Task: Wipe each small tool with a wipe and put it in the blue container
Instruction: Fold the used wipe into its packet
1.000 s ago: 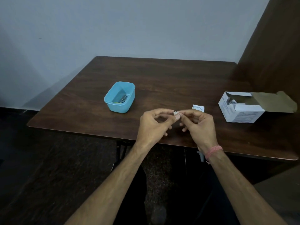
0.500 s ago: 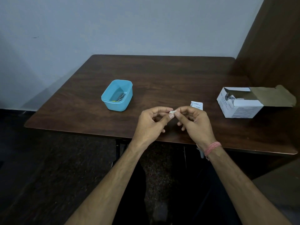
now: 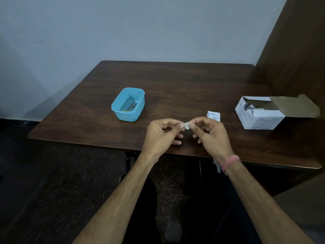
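Pinching a small white wipe (image 3: 187,125) between them, the left hand (image 3: 162,136) and right hand (image 3: 211,135) hover just above the tabletop (image 3: 175,81) near its front edge — thumb and forefinger of each closed on it, other fingers loosely curled, prob. to unfold it or work a tool inside; can't tell if a tool's in there. Wipe is crumpled, stretched roughly left-right btwn the hands. Blue container (image 3: 128,104) sits well apart to the left w/ tools already inside; torn sachet (image 3: 213,116) and open box (image 3: 260,113) lie to the right.
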A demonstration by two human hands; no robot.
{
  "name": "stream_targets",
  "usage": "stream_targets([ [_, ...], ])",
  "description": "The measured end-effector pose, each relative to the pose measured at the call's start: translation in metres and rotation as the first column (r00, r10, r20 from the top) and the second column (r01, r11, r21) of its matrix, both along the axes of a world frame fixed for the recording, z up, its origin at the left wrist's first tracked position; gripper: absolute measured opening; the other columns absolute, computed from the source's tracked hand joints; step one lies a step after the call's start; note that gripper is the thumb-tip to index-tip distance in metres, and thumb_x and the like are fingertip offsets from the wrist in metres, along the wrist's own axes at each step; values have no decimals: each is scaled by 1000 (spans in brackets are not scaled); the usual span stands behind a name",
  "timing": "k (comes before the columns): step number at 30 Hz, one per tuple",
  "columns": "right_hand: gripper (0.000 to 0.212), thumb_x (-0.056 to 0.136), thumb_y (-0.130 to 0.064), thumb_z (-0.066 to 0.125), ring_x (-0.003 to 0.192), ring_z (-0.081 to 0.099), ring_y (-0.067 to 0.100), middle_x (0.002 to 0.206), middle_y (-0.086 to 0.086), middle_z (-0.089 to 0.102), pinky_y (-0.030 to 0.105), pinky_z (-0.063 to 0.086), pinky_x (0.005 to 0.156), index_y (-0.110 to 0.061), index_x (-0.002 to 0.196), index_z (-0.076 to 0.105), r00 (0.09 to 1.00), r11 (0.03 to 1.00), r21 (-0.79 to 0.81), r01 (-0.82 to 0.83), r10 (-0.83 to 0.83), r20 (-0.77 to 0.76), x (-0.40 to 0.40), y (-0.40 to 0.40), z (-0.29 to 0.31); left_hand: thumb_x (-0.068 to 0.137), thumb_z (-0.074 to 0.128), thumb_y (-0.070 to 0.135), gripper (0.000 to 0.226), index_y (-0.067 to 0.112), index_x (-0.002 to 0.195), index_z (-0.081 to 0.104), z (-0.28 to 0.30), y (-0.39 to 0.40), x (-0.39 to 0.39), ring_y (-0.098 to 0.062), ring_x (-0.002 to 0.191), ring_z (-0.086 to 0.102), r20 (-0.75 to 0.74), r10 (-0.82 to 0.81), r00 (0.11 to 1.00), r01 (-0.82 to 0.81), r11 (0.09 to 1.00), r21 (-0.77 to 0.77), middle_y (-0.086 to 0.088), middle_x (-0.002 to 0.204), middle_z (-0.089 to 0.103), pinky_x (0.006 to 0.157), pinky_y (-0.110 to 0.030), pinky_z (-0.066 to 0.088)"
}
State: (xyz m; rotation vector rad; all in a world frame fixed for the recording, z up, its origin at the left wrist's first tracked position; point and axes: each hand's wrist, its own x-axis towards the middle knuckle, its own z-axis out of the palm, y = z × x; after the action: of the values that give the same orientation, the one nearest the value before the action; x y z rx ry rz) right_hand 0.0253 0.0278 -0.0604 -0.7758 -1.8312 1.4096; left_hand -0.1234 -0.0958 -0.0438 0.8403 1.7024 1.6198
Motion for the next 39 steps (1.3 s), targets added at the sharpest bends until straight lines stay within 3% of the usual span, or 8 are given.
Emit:
stream_targets([
  [5,5,104,-16,75,72,70,12,98,0,81,27,54,60,-17,102,79,1000,1000,-20,-18,18,-21,1,1,2,105,80,28,16,16,114,85,3,0,0,-20,86,84,10,-32,999,33,999,-13,-3,103,86,67,-31,69],
  [9,6,104,-16,77,74,70,11,96,-2,82,24,55,62,-22,103,80,998,998,32,-63,62,8,2,0,3,112,69,37,28,15,118,85,7,-1,0,-22,90,85,42,-116,992,117,992,-43,0,112,86,67,-28,68],
  [13,11,100,-18,81,75,72,12,93,-1,83,23,55,62,-27,105,83,998,997,49,-59,59,16,3,-2,3,105,80,27,15,21,117,86,6,-3,-6,-15,89,81,-11,-175,984,174,982,-74,-1,106,86,67,-25,65],
  [17,14,98,-18,83,72,74,14,95,-3,83,23,55,61,-26,110,79,1000,998,57,-30,30,-3,2,-4,3,99,87,26,15,21,113,88,6,-3,-9,-11,90,80,-14,-180,984,179,981,-74,-6,105,85,67,-24,64],
  [21,8,98,-19,83,71,73,12,91,-5,82,25,54,65,-26,102,81,1000,997,70,-18,17,16,3,-5,3,97,89,21,16,15,111,87,6,-3,-10,-13,89,79,1,-162,987,162,985,-68,-7,107,85,66,-26,66],
  [27,12,99,-18,82,74,72,4,89,-13,82,27,59,71,-28,103,85,999,991,134,-4,-2,45,4,-12,7,97,88,28,17,14,107,86,8,-3,-11,-14,84,79,10,-163,987,163,983,-87,-13,105,84,64,-26,65],
  [33,11,100,-16,81,73,71,1,86,-13,82,24,56,71,-26,103,85,999,993,113,-19,15,38,5,-11,8,94,91,23,18,11,104,83,8,-2,-14,-11,79,76,26,-187,982,188,976,-106,-4,96,81,61,-24,63],
  [39,13,104,-17,76,75,68,-2,85,-17,79,26,52,75,-28,103,83,999,996,83,-24,21,41,4,-8,7,98,88,27,13,16,100,81,7,-3,-15,-15,84,78,41,-193,980,196,978,-77,-5,111,82,62,-26,64],
])
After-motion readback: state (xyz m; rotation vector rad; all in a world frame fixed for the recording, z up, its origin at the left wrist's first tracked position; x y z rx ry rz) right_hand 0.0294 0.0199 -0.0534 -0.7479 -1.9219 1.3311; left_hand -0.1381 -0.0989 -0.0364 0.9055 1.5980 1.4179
